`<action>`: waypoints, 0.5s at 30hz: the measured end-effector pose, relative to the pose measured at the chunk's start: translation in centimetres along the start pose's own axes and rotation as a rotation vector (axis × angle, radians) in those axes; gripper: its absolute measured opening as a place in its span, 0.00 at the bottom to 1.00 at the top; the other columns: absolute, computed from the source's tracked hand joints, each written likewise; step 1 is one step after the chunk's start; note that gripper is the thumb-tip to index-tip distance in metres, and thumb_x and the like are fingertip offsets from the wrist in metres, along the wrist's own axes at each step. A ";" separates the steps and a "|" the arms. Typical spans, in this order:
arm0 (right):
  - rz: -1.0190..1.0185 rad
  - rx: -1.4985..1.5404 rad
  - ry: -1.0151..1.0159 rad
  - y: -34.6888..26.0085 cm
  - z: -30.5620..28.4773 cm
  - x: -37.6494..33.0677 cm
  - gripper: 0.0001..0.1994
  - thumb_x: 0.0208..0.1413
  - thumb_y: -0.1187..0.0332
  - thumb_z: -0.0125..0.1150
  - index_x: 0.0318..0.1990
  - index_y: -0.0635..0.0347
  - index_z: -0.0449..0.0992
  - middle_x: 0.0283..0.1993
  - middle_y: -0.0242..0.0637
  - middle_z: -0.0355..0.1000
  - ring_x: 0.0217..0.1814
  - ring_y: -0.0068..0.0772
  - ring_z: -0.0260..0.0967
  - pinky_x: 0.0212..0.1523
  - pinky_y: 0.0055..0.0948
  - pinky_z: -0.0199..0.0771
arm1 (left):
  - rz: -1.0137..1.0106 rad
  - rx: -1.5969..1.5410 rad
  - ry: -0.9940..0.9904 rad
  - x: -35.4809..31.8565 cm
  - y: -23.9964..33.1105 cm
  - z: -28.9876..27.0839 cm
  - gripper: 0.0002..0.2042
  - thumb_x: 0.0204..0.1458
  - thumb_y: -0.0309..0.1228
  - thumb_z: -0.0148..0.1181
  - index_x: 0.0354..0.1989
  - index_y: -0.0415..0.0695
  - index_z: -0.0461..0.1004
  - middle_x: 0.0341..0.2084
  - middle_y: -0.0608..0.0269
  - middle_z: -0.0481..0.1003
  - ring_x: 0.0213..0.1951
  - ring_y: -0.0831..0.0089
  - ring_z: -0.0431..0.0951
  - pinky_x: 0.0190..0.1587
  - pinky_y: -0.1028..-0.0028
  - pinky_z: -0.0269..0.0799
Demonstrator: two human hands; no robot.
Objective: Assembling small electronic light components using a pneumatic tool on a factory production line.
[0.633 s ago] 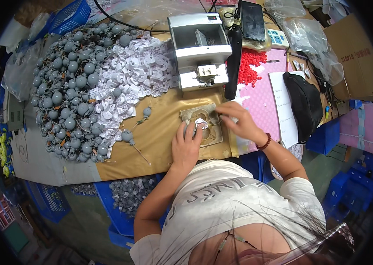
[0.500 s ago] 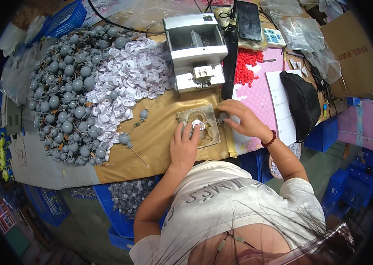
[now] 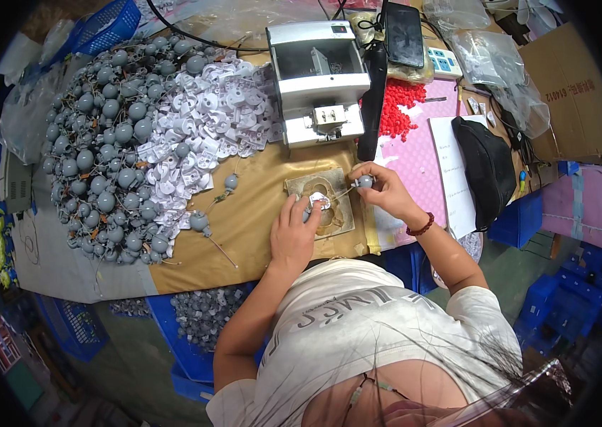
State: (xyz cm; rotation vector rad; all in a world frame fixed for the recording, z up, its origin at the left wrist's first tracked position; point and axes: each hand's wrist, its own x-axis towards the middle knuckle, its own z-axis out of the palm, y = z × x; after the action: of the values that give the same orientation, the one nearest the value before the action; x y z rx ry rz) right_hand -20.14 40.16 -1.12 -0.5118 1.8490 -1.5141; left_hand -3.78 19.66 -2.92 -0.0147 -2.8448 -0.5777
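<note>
A square metal fixture plate (image 3: pixel 341 226) with a shaped recess lies on the bench in front of me. In its middle sits a small white plastic piece (image 3: pixel 320 198). My left hand (image 3: pixel 291 235) rests on the plate's left side, fingers curled around a grey ball (image 3: pixel 306 214) and touching the white piece. My right hand (image 3: pixel 388 196) pinches another grey ball (image 3: pixel 364 181) between thumb and fingers, just off the plate's right edge. A thin wire runs from that ball toward the plate. Under the left fingers, the exact grip is partly hidden.
Left lies a big heap of grey balls with wires (image 3: pixel 105 156), beside a pile of white plastic parts (image 3: pixel 205 117). A silver-white machine (image 3: pixel 321 89) stands beyond the plate. Red small parts (image 3: pixel 397 107), a phone (image 3: pixel 403 35), paper (image 3: pixel 450 171) and a black pouch (image 3: pixel 484 171) are right.
My right hand has turned and closed on the grey ball, which now shows clearly between its fingertips. My left hand has stayed almost in place on the plate.
</note>
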 end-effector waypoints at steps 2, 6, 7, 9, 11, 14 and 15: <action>0.061 0.362 -0.004 0.2 0.5 0.3 0.14 0.56 0.80 0.61 0.50 0.61 0.74 0.48 0.37 0.74 0.30 0.19 0.70 0.30 0.18 0.71 | 0.002 -0.005 0.002 0.0 0.0 0.0 0.20 0.50 0.25 0.62 0.53 0.51 0.79 0.51 0.58 0.71 0.59 0.54 0.70 0.53 0.58 0.72; 0.130 0.777 -0.061 -0.8 1.4 0.9 0.11 0.59 0.77 0.64 0.48 0.63 0.77 0.43 0.40 0.76 0.28 0.18 0.71 0.28 0.17 0.71 | 0.025 -0.025 -0.002 0.1 -0.1 -0.1 0.19 0.50 0.24 0.59 0.53 0.47 0.78 0.52 0.57 0.70 0.60 0.53 0.68 0.54 0.59 0.72; 0.198 0.682 -0.123 -1.0 1.3 1.2 0.11 0.58 0.76 0.65 0.48 0.63 0.77 0.40 0.38 0.77 0.28 0.18 0.71 0.28 0.17 0.71 | 0.031 -0.035 -0.004 0.1 -0.2 0.0 0.19 0.50 0.24 0.58 0.52 0.47 0.77 0.52 0.57 0.70 0.61 0.52 0.68 0.54 0.59 0.73; 0.289 0.426 -0.196 -1.9 1.6 1.8 0.11 0.57 0.74 0.69 0.47 0.63 0.79 0.33 0.33 0.77 0.28 0.17 0.72 0.28 0.18 0.71 | 0.038 -0.057 -0.014 0.0 -0.5 0.2 0.19 0.49 0.23 0.58 0.52 0.45 0.77 0.53 0.56 0.69 0.62 0.51 0.67 0.55 0.59 0.73; 0.192 0.113 -0.178 -1.9 2.3 2.2 0.12 0.56 0.71 0.72 0.46 0.63 0.81 0.29 0.30 0.77 0.28 0.17 0.72 0.28 0.19 0.71 | 0.046 -0.077 -0.021 0.0 -0.7 0.2 0.19 0.49 0.23 0.58 0.51 0.44 0.77 0.53 0.55 0.69 0.62 0.50 0.67 0.55 0.59 0.74; -0.100 -0.236 -0.059 0.8 3.6 2.6 0.12 0.54 0.69 0.74 0.44 0.64 0.82 0.32 0.31 0.78 0.28 0.21 0.72 0.30 0.22 0.72 | 0.064 -0.099 -0.029 0.2 -0.8 0.1 0.18 0.48 0.23 0.59 0.50 0.44 0.78 0.52 0.54 0.70 0.63 0.50 0.67 0.56 0.59 0.74; -0.151 -0.280 -0.017 0.8 4.1 2.7 0.13 0.52 0.68 0.75 0.43 0.64 0.82 0.32 0.34 0.78 0.28 0.25 0.73 0.30 0.25 0.72 | 0.065 -0.107 -0.033 0.2 -0.9 0.0 0.18 0.48 0.23 0.60 0.50 0.44 0.78 0.52 0.54 0.70 0.62 0.50 0.67 0.56 0.59 0.74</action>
State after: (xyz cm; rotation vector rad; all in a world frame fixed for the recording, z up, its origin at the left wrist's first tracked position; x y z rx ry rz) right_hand -18.97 35.73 -2.91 -0.8086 2.0607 -1.3446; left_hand -4.03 18.82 -3.28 -0.1357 -2.8302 -0.7210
